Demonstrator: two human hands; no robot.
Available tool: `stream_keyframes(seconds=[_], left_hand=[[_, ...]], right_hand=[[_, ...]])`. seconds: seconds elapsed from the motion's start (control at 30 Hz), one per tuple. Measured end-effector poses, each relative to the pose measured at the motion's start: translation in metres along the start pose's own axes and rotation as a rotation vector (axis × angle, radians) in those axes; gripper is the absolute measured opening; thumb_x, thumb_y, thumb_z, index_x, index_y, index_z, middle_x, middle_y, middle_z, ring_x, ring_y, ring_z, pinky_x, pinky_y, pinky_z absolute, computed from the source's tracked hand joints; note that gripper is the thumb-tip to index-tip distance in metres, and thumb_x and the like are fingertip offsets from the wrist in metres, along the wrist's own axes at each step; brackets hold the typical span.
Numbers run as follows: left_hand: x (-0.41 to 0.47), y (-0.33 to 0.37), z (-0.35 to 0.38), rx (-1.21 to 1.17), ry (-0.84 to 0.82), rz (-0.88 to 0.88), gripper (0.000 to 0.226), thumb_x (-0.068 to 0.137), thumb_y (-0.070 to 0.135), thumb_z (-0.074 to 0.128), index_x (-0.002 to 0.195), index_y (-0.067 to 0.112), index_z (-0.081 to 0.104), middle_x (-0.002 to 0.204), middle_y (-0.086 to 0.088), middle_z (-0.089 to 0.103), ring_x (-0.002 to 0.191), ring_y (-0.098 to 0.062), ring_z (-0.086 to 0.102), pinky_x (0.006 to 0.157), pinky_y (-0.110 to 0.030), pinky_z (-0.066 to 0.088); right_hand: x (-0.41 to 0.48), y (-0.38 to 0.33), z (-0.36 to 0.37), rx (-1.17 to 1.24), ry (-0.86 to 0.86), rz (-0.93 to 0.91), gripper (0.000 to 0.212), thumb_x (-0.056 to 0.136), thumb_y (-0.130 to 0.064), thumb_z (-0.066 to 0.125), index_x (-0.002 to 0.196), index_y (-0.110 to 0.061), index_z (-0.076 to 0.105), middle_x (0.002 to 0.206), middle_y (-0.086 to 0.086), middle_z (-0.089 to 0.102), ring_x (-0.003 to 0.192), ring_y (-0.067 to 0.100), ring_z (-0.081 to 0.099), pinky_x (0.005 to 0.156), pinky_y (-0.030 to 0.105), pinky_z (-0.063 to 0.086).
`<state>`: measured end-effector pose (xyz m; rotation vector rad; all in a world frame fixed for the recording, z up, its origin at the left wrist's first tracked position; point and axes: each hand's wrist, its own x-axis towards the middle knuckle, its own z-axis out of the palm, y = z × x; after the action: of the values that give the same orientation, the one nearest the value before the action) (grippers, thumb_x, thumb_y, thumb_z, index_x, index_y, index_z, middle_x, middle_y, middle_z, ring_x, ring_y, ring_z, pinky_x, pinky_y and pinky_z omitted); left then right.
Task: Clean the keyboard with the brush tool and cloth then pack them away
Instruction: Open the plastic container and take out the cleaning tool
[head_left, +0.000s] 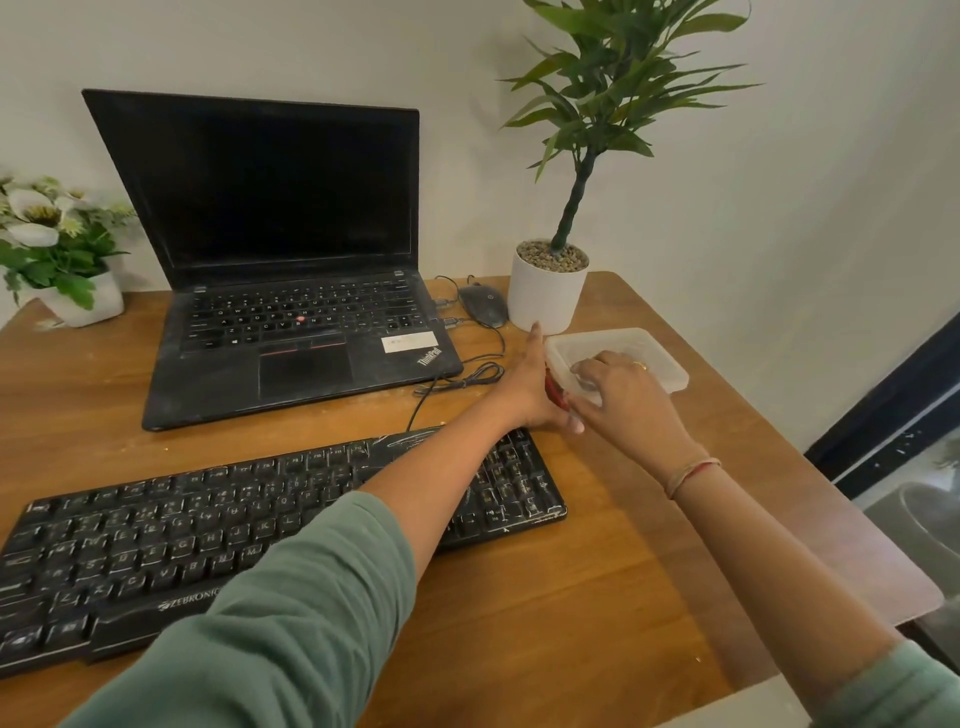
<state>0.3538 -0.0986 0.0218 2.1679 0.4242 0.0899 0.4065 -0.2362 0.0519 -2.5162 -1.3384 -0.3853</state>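
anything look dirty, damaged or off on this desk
Yes. The laptop has pale dust across its palm rest and keys. The external keyboard shows whitish scuffs along its top right edge. Small crumbs speckle the wooden table between them. Nothing looks spilled or tipped.

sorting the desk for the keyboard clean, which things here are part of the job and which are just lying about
Part of the job:
keyboard
plastic container, both hands at it
red object, between left hand and right hand; too hidden to identify

Just lying about:
laptop
mouse
potted plant
flower pot
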Motion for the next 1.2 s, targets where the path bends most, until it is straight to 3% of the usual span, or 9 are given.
stream_keyframes(seconds=[0.27,0.4,0.5,0.6,0.7,0.8,1.0,1.1,1.2], left_hand=[[0.005,0.005,0.003,-0.046,0.029,0.12,0.143,0.06,0.023,0.087,0.142,0.03,-0.031,0.146,-0.007,0.028,0.124,-0.024,0.041,0.104,-0.042,0.04],[0.006,0.003,0.003,-0.126,0.087,0.093,0.137,0.062,0.025,0.086,0.146,0.028,-0.022,0.145,-0.004,0.029,0.126,-0.02,0.038,0.101,-0.031,0.034],[0.006,0.001,0.003,-0.129,0.119,0.097,0.136,0.059,0.025,0.088,0.148,0.025,-0.015,0.147,-0.005,0.03,0.13,-0.02,0.036,0.097,-0.026,0.032],[0.006,0.002,0.004,-0.088,0.12,0.082,0.14,0.054,0.025,0.089,0.148,0.027,-0.014,0.151,-0.008,0.027,0.136,-0.024,0.03,0.105,-0.033,0.032],[0.005,0.005,0.004,-0.059,0.109,0.062,0.14,0.054,0.027,0.09,0.148,0.03,-0.015,0.152,-0.007,0.025,0.138,-0.024,0.027,0.108,-0.038,0.031],[0.005,0.006,0.002,-0.049,0.098,0.059,0.14,0.054,0.026,0.09,0.149,0.029,-0.012,0.154,-0.005,0.021,0.139,-0.022,0.025,0.108,-0.036,0.029],[0.003,0.008,0.0,-0.018,0.082,0.039,0.138,0.054,0.027,0.09,0.149,0.027,-0.01,0.152,-0.007,0.024,0.138,-0.024,0.027,0.108,-0.037,0.029],[0.002,0.008,0.0,-0.024,0.077,0.034,0.137,0.054,0.026,0.09,0.149,0.027,-0.01,0.152,-0.007,0.025,0.137,-0.024,0.027,0.108,-0.036,0.029],[0.002,0.009,0.0,-0.02,0.079,0.034,0.137,0.056,0.026,0.089,0.149,0.026,-0.011,0.153,-0.006,0.023,0.138,-0.024,0.026,0.107,-0.035,0.028]], right_hand=[[0.001,-0.009,0.006,0.013,0.051,0.067,0.025,0.087,-0.02,0.062,0.105,-0.004,0.068,0.096,0.013,0.061,0.087,0.028,0.058,0.074,0.03,0.042],[0.002,-0.013,0.007,0.0,0.053,0.079,0.021,0.087,-0.015,0.058,0.101,-0.003,0.067,0.09,0.012,0.058,0.081,0.027,0.056,0.068,0.026,0.036],[0.006,-0.012,-0.004,0.021,0.09,0.084,0.023,0.088,-0.011,0.055,0.103,0.001,0.066,0.094,0.018,0.059,0.085,0.032,0.057,0.071,0.034,0.044],[0.013,-0.009,-0.027,0.011,0.207,0.096,0.024,0.09,-0.011,0.051,0.103,0.003,0.066,0.094,0.019,0.059,0.084,0.031,0.056,0.073,0.035,0.043],[0.018,0.009,-0.055,0.041,0.35,0.156,0.032,0.088,-0.017,0.04,0.087,0.0,0.066,0.078,0.018,0.055,0.064,0.026,0.047,0.058,0.029,0.033],[0.017,0.049,-0.078,0.042,0.44,0.286,0.028,0.088,-0.016,0.039,0.065,-0.006,0.051,0.068,0.019,0.051,0.063,0.031,0.042,0.058,0.032,0.03],[-0.005,0.096,-0.097,0.065,0.493,0.603,0.032,0.093,-0.004,0.041,0.062,0.0,0.049,0.059,0.013,0.04,0.053,0.025,0.033,0.056,0.031,0.03],[-0.022,0.123,-0.097,0.129,0.497,0.819,0.032,0.093,-0.005,0.039,0.069,0.008,0.055,0.066,0.024,0.054,0.063,0.035,0.052,0.069,0.041,0.05],[-0.041,0.151,-0.101,0.237,0.477,1.01,0.028,0.092,-0.009,0.043,0.08,0.007,0.062,0.083,0.026,0.062,0.083,0.041,0.062,0.081,0.051,0.053]])
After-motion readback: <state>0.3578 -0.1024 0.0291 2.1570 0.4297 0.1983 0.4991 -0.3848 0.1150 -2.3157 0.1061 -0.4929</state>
